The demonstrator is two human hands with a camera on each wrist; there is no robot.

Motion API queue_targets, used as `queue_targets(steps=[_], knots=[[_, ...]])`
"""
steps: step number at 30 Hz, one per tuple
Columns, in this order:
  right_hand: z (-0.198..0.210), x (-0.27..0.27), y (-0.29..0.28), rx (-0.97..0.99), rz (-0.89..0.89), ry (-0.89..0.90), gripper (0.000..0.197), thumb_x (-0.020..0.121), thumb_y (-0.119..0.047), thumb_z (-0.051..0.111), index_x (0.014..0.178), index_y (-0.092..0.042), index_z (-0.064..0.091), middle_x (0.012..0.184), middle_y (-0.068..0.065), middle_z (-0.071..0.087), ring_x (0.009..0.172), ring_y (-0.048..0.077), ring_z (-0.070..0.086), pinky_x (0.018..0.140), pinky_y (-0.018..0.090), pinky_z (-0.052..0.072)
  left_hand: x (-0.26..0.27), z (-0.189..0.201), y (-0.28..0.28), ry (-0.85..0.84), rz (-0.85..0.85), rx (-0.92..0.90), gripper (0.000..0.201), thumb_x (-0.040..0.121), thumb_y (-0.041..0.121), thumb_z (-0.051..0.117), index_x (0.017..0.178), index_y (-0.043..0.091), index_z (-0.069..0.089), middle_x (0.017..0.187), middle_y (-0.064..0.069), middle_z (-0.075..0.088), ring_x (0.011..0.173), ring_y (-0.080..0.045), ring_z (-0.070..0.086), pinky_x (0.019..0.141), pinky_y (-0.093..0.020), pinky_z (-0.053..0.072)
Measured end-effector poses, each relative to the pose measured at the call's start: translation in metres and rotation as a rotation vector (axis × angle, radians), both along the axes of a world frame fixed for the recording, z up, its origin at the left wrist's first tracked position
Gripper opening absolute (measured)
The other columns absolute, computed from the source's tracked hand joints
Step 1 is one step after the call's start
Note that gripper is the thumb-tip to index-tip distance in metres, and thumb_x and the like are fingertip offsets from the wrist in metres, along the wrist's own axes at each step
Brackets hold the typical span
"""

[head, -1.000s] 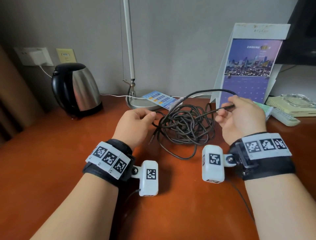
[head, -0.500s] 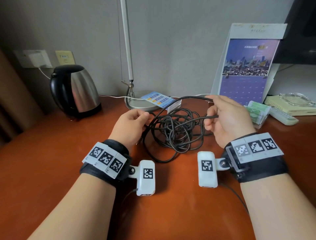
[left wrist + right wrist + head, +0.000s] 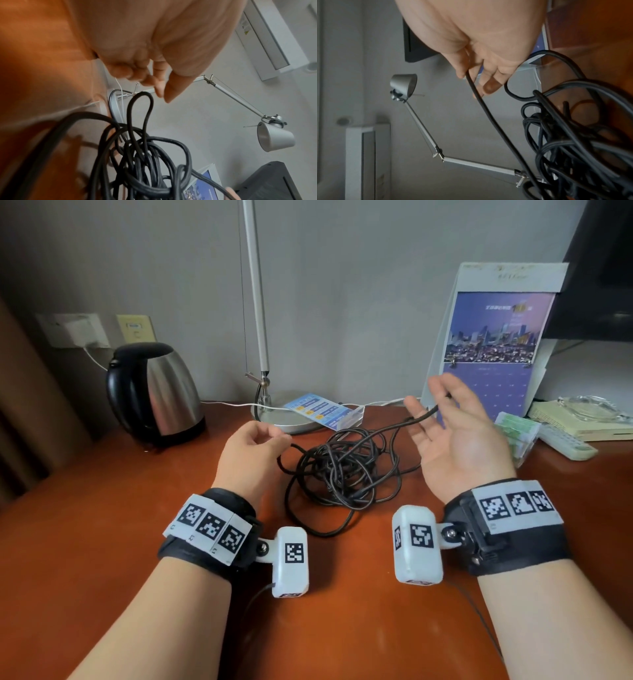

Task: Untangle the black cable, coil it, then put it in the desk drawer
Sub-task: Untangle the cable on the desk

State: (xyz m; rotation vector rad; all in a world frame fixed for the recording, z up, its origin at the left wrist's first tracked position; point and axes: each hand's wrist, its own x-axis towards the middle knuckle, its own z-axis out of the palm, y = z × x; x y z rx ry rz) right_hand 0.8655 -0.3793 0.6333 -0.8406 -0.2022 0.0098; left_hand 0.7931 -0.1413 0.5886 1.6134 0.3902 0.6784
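the cable (image 3: 337, 470) lies in a knotted heap on the desk (image 3: 102, 525) between the hands, neither untangled nor coiled. the right hand (image 3: 459, 436) is spread wide, one strand draped over its fingers; the left hand (image 3: 251, 455) is loosely curled, whether it pinches a loop i cannot tell. no drawer shows.

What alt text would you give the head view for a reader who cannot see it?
A tangled black cable lies on a reddish wooden desk between two hands: the right hand, palm up and fingers spread, has one strand draped across its fingers, and the left hand is loosely curled beside a cable loop. Behind stand a kettle, a lamp base and a calendar.
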Motion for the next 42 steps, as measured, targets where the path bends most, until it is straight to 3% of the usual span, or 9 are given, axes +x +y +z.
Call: queue_targets(steps=[5,9,14,19,26,30,34,38,42], knots=[[-0.001,-0.007,0.011,-0.094,-0.009,-0.129,0.029,0.106,-0.009,0.049,0.132,-0.021,0.056,0.140,-0.008,0.061,0.108,0.024,0.073,0.083,0.032,0.053,-0.009,0.014,-0.010,-0.007,-0.291,0.040,0.017,0.094,0.009,0.071,0.080,0.011,0.062,0.058,0.000,0.056,0.047,-0.013,0.043,0.044,-0.024,0.037],[-0.002,-0.012,0.021,-0.368,-0.133,-0.316,0.018,0.103,-0.005,0.054,0.112,-0.020,0.055,0.126,-0.007,0.069,0.091,0.019,0.074,0.069,0.025,0.052,-0.016,0.020,-0.007,0.144,-0.510,0.084,0.009,0.094,0.006,0.070,0.087,0.011,0.071,0.087,-0.017,0.075,0.068,-0.017,0.066,0.061,-0.026,0.056],[0.002,-0.014,0.044,-0.631,-0.144,-0.349,0.014,0.099,-0.012,0.062,0.099,-0.022,0.053,0.093,-0.003,0.077,0.077,0.017,0.077,0.051,0.017,0.043,-0.016,0.014,-0.010,0.376,-0.571,0.164,0.006,0.094,0.001,0.069,0.098,0.005,0.065,0.085,-0.017,0.072,0.079,-0.024,0.074,0.066,-0.030,0.062],[0.028,0.002,0.061,-0.855,-0.102,-0.330,0.013,0.094,-0.011,0.063,0.099,-0.022,0.058,0.088,0.003,0.078,0.068,0.018,0.075,0.043,0.017,0.042,-0.011,0.012,-0.013,0.261,-0.546,-0.087,0.028,0.090,-0.013,0.065,0.104,0.008,0.052,0.083,-0.017,0.072,0.062,-0.020,0.067,0.056,-0.028,0.057],[0.060,-0.007,0.067,-1.587,-0.143,-0.739,0.068,0.094,-0.032,0.060,0.152,-0.040,0.023,0.081,-0.011,0.071,0.087,0.013,0.065,0.080,0.037,0.051,-0.011,0.020,-0.014,0.054,-0.557,-0.543,0.013,0.097,-0.008,0.057,0.098,0.002,0.066,0.078,-0.008,0.071,0.069,-0.015,0.073,0.062,-0.023,0.061],[0.068,-0.029,0.075,-1.795,0.120,-0.851,0.039,0.083,-0.056,0.067,0.115,-0.038,0.054,0.088,-0.016,0.066,0.086,0.006,0.062,0.073,0.032,0.045,-0.017,0.029,-0.014,-0.113,-0.646,-0.752,0.025,0.097,-0.007,0.051,0.116,-0.011,0.067,0.102,-0.016,0.076,0.087,-0.018,0.077,0.079,-0.025,0.063],[0.072,-0.033,0.081,-1.863,0.152,-0.949,0.050,0.060,-0.064,0.064,0.091,-0.026,0.059,0.081,-0.011,0.065,0.078,0.010,0.059,0.071,0.034,0.050,-0.023,0.036,-0.011,-0.202,-0.754,-0.902,0.028,0.092,0.004,0.052,0.085,-0.007,0.076,0.094,-0.020,0.076,0.091,-0.029,0.077,0.095,-0.037,0.060],[0.071,-0.024,0.083,-1.884,0.127,-1.046,0.025,0.076,-0.046,0.072,0.087,-0.028,0.059,0.083,-0.013,0.063,0.080,0.011,0.058,0.070,0.030,0.047,-0.022,0.036,-0.007,-0.194,-0.654,-0.796,0.026,0.097,0.012,0.054,0.103,-0.006,0.072,0.099,-0.020,0.073,0.093,-0.031,0.075,0.095,-0.037,0.060],[0.065,-0.010,0.081,-1.762,0.051,-1.063,0.017,0.087,-0.023,0.069,0.074,-0.030,0.061,0.069,-0.008,0.067,0.065,0.002,0.058,0.056,0.017,0.037,-0.009,0.023,-0.002,-0.171,-0.217,-0.165,0.015,0.093,0.016,0.072,0.101,0.004,0.074,0.072,-0.003,0.066,0.068,-0.017,0.063,0.064,-0.028,0.054]])
